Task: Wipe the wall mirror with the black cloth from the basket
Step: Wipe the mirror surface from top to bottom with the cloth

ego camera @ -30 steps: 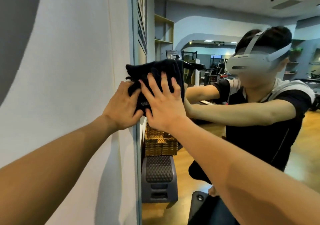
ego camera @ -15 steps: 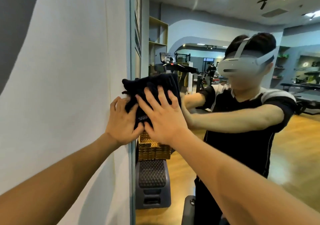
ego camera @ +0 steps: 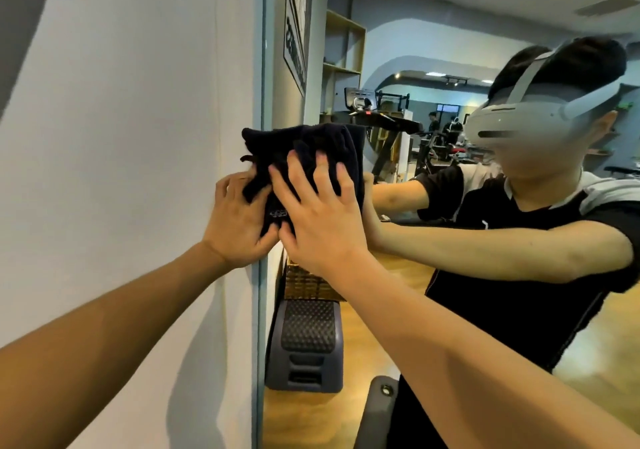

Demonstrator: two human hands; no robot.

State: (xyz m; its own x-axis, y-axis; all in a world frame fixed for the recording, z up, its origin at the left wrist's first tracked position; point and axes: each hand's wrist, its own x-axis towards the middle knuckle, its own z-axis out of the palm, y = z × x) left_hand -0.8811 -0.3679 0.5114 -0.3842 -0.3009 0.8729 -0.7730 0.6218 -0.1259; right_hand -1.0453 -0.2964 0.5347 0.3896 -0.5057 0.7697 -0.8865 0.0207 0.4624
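Head view, single frame. Black cloth [ego camera: 304, 157] bunched and pressed flat against the wall mirror [ego camera: 433, 310] at its left edge, just beside the thin grey mirror frame [ego camera: 261, 67]. Cloth sits near frame centre, slightly toward 11 o'clock.

Right hand [ego camera: 318, 220]: fingers spread and nearly straight, palm laid over the cloth, pushing it onto the glass. Grip is wide open, nothing curled around the fabric.

Left hand [ego camera: 239, 220]: at 9 o'clock of the right hand, thumbs side by side and touching or nearly so. Its fingers bend onto the cloth's left and lower edge; fabric hides the fingertips, so whether they pinch the cloth or only press it cannot be told. The heel of this hand overlaps the frame and the white wall [ego camera: 121, 137].

Reflections in the mirror: the person in a black short-sleeved shirt with a white headset [ego camera: 512, 119], both arms extended toward the glass, at 3 o'clock of the cloth. At 6 o'clock of the cloth, a woven wicker basket [ego camera: 308, 284] stands on top of a dark grey step block [ego camera: 304, 344] with a studded pad. Wooden floor [ego camera: 606, 344] visible behind. Wooden shelving [ego camera: 343, 53] at 12 o'clock of the cloth, gym machines farther back.
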